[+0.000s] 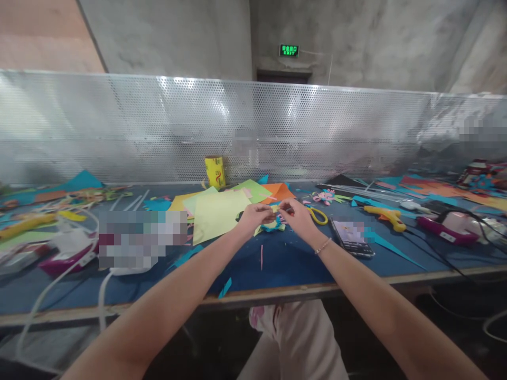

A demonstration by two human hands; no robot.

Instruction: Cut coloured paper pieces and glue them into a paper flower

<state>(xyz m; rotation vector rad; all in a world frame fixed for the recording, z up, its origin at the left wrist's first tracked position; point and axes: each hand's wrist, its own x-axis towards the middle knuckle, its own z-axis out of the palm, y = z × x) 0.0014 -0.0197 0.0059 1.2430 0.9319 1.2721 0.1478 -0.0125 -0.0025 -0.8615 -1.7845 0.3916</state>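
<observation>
Over the middle of the blue tabletop, the fingertips of my left hand (254, 218) and my right hand (297, 215) come close together. Both hands are closed in a pinch on a small yellowish paper piece (274, 209), partly hidden by the fingers. Just below them lies a curled blue paper cutting (271, 227). Scissors with a yellow handle (319, 216) rest beside my right hand, their blades mostly hidden behind it. A large pale yellow paper sheet (216, 214) lies to the left, next to my left hand.
A phone (351, 237) and a yellow glue gun (386, 217) with a cable lie to the right. Magenta power strips (447, 230) sit at both sides. Behind stand a yellow can (215, 171) and a perforated metal screen (245, 116). A pink paper flower (325, 197) and coloured scraps are scattered about.
</observation>
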